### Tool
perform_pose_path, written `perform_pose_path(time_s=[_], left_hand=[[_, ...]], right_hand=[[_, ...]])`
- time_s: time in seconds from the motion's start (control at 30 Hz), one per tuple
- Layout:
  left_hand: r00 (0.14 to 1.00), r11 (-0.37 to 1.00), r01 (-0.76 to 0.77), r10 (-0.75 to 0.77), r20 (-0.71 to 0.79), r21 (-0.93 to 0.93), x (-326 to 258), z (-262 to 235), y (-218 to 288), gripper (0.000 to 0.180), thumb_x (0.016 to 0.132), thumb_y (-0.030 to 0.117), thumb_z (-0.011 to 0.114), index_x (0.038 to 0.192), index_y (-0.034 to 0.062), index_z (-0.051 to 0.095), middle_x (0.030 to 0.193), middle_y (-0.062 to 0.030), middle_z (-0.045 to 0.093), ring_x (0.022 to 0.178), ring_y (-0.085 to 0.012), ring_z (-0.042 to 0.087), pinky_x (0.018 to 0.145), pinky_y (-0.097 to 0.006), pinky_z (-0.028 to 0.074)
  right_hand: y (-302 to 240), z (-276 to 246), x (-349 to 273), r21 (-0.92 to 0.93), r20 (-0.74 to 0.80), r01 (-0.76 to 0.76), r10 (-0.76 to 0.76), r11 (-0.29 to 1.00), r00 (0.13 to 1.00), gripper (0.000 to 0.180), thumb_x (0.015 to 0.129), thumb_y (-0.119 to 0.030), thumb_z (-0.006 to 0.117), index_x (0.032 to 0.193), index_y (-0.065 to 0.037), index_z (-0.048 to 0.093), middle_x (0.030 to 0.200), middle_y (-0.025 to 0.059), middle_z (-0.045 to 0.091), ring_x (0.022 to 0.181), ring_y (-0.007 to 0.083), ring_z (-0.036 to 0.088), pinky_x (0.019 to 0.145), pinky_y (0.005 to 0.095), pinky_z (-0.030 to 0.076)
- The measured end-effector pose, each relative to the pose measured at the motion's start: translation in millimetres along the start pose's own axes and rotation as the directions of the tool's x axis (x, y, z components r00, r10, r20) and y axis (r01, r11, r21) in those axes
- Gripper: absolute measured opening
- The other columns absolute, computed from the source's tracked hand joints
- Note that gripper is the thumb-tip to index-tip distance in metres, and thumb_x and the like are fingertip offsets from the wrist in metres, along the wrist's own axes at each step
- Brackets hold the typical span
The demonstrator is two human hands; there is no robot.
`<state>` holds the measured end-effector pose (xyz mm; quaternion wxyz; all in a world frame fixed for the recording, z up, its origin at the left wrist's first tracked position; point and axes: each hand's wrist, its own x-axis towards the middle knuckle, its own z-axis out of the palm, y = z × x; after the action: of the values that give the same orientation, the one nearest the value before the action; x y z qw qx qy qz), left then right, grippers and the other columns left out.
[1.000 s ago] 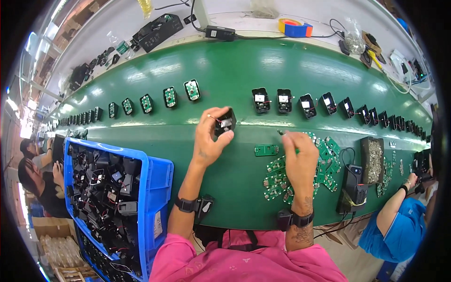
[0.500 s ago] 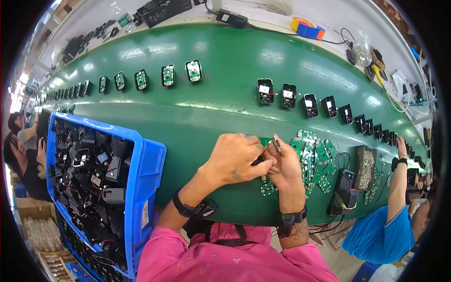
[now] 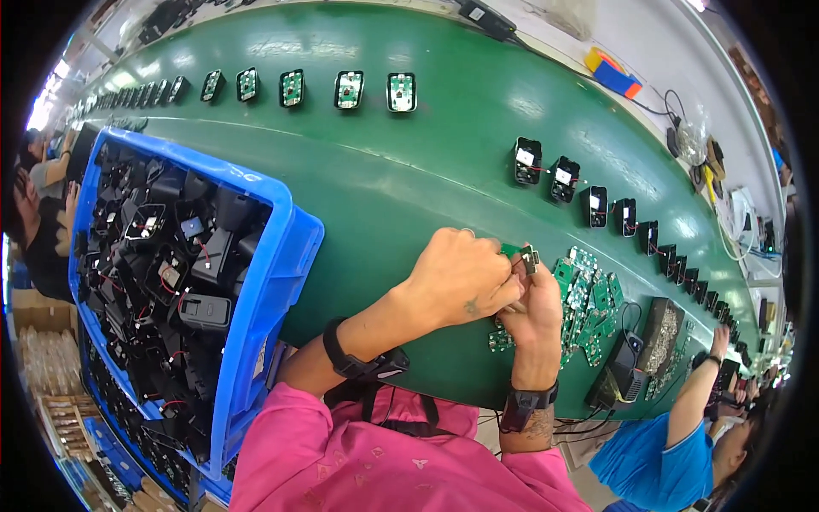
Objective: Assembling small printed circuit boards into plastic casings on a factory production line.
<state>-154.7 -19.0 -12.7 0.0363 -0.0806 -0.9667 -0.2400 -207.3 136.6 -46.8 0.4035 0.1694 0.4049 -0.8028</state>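
Observation:
Over the green table, my left hand (image 3: 456, 277) and my right hand (image 3: 537, 311) meet, fingers closed around a small green circuit board (image 3: 509, 250). A small dark and metallic part (image 3: 531, 260) stands up at the board's right end, by my right fingertips. Most of the board is covered by my fingers. Just right of my right hand lies a heap of loose green circuit boards (image 3: 589, 299), with a few more partly behind my right palm.
A blue bin (image 3: 309, 247) full of black housings stands left. Black housings with green boards (image 3: 349, 90) line the table's far left; open ones with red wires (image 3: 564, 179) curve right. A black device (image 3: 621, 375) and a tray of small parts (image 3: 661, 333) sit right, near a co-worker's arm (image 3: 695, 392).
The view has shifted, so the table's things sit differently in it. My hands remain together on the board, whose dark and metallic part now shows more plainly.

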Motion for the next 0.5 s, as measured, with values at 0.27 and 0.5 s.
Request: perform_pose_path(time_s=[0.27, 0.5], left_hand=[[0.984, 0.987, 0.008, -0.036, -0.173, -0.162, -3, 4, -7, 0.035, 0.082, 0.036, 0.065, 0.080, 0.0011, 0.069, 0.088, -0.0139, 0.066, 0.076, -0.0331, 0.065, 0.069, -0.043, 0.053], [0.955, 0.948, -0.126, 0.036, -0.295, -0.293, -3, 7, -13, 0.028, 0.080, 0.026, 0.070, 0.097, 0.0040, 0.071, 0.116, -0.0115, 0.060, 0.092, -0.0330, 0.060, 0.078, -0.043, 0.052]], right_hand=[[6, 12, 0, -0.321, -0.142, 0.342, -0.402, 0.883, 0.905, 0.026, 0.103, -0.026, 0.053, 0.082, -0.011, 0.057, 0.061, -0.0053, 0.051, 0.041, 0.0051, 0.040, 0.039, 0.0231, 0.029], [-2, 13, -6, -0.195, -0.079, 0.313, -0.333, 0.929, 0.940, 0.027, 0.104, -0.028, 0.051, 0.085, -0.009, 0.056, 0.059, -0.0023, 0.051, 0.041, 0.0062, 0.039, 0.038, 0.0218, 0.026]])
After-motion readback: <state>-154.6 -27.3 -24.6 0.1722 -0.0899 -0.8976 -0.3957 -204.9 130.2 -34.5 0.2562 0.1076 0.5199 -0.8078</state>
